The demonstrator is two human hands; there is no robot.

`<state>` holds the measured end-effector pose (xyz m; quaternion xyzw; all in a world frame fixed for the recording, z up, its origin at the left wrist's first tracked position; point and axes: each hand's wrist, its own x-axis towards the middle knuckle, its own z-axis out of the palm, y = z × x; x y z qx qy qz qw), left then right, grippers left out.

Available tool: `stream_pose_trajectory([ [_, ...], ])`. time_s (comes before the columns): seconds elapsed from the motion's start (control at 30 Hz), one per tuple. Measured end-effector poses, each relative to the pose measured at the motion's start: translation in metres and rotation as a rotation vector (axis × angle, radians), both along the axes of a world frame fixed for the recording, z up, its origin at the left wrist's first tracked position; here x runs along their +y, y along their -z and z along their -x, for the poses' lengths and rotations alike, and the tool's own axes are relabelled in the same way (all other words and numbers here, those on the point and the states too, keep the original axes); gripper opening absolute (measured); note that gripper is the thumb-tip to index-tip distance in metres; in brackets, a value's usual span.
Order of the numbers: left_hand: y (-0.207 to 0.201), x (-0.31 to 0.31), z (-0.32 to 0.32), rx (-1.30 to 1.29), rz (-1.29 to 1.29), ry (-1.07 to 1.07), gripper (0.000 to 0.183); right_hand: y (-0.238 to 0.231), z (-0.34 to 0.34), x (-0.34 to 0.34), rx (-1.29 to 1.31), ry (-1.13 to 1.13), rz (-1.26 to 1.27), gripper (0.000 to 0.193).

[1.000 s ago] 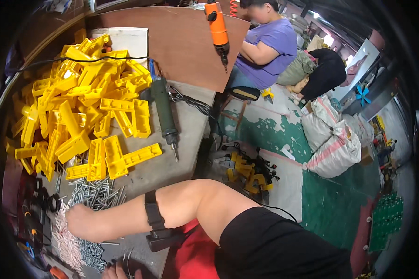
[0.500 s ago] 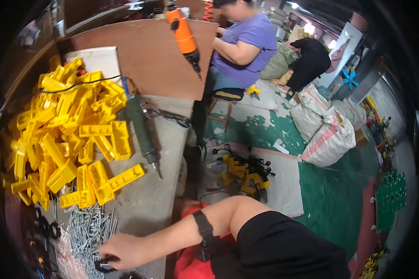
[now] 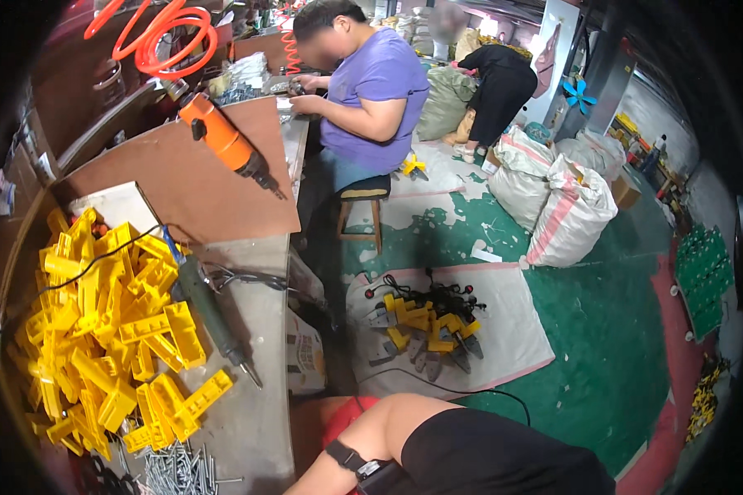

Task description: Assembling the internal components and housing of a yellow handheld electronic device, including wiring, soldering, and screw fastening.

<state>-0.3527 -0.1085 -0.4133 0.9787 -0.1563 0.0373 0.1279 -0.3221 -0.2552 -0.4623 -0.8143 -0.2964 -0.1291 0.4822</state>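
My right forearm [image 3: 318,477], with a black strap near the elbow, reaches down to the lower edge. My right hand is below the picture there, so its fingers and anything in them are hidden. My left hand is out of sight too. On the workbench [image 3: 260,437], silvery screws [image 3: 177,472] lie in a heap left of the forearm. Yellow plastic housings [image 3: 144,330] are piled behind the screws. Between that pile and the bench's right edge rests a dark green electric screwdriver [image 3: 209,309], its bit pointing toward me.
An orange power screwdriver [image 3: 223,140] hangs from a coiled red hose before a brown board [image 3: 256,186]. A co-worker in purple [image 3: 380,91] sits beyond it. Yellow-and-grey corded parts [image 3: 425,330] lie on a white floor sheet [image 3: 504,330]. White sacks [image 3: 574,210] stand to the right.
The view has tilted up and shifted right, so bench things appear lower and leftward. My right hand, earlier at the screws with a black ring-like thing by its fingers, has left the picture.
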Motion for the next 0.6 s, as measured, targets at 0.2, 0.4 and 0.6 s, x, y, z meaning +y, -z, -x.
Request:
stream_pose_trajectory([
  [0.2,0.017,0.027,0.003,-0.028,0.087,-0.070,0.038,0.010,-0.005,0.011,-0.119,0.002,-0.033,0.025],
  [0.4,0.032,0.046,0.001,0.114,0.517,0.089,0.075,0.017,-0.011,0.012,0.009,-0.224,-0.154,0.027],
  [0.6,0.076,0.079,-0.002,-0.037,0.370,-0.007,0.068,0.010,-0.006,0.006,-0.060,-0.138,-0.370,0.023],
])
